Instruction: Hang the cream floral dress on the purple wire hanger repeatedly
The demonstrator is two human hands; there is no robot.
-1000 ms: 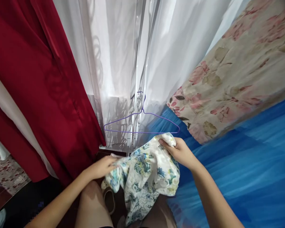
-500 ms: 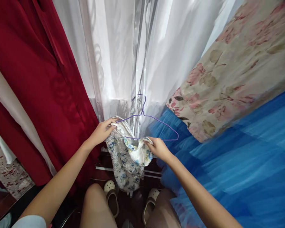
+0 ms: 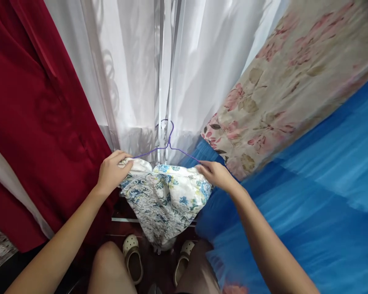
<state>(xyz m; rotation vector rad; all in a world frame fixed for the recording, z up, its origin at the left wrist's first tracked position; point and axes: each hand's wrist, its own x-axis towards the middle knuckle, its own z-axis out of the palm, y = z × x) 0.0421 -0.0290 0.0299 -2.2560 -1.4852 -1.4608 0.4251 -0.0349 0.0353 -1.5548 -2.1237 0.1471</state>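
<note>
The floral garment (image 3: 171, 198) is spread between my two hands, just below the purple hanger (image 3: 184, 152). With the thumb and fingers of my left hand (image 3: 114, 173), I am pinching its left upper corner; with those of my right hand (image 3: 216, 174), I am pinching the right one. Whether the wire is also inside these pinches, I cannot tell. The relation which matters, in my judgement, is this: the upper edge of the garment runs from left to right, almost along the same line as the long axis of the hanger, and the cloth drops from there toward the floor. Each hand is at one sloping arm of the wire, so neither is clearly nearer. The hook (image 3: 173, 128) stands between them, farther from me. The lower bar is hidden by the cloth, so I cannot see how far the hanger is inside.
</note>
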